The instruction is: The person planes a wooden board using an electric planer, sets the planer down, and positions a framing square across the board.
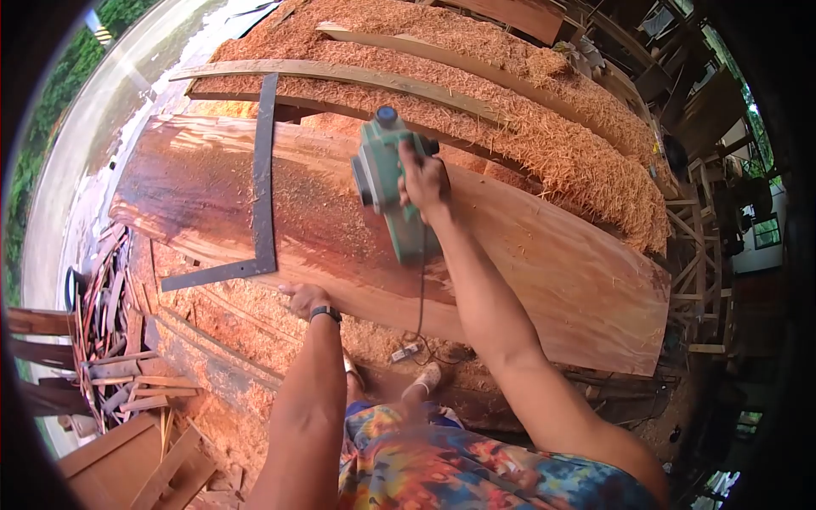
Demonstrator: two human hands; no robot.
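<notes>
- One green planer (384, 161) was over the middle of one wide board (544, 263), tilted and a little blurred; whether it touched the wood could not be told.
- The right hand (425, 180) had its fingers clamped on the planer's handle.
- The left hand (308, 299) was at the board's near edge; how far its fingers were apart or closed I could not tell. One watch (325, 314) was on that wrist.
- Planing the board seemed the step in hand; a further stroke would have called for a level, firm hold and a free cord (422, 297), of which one hung toward the person.
- One metal square (264, 170) lay across the board left of the planer, both ends past the edges.
- Beyond were at least two long strips (408, 47) among heaped shavings (595, 178).
- Two shoes (425, 376) showed below; the scraps (110, 297) at left were too tangled to count.
</notes>
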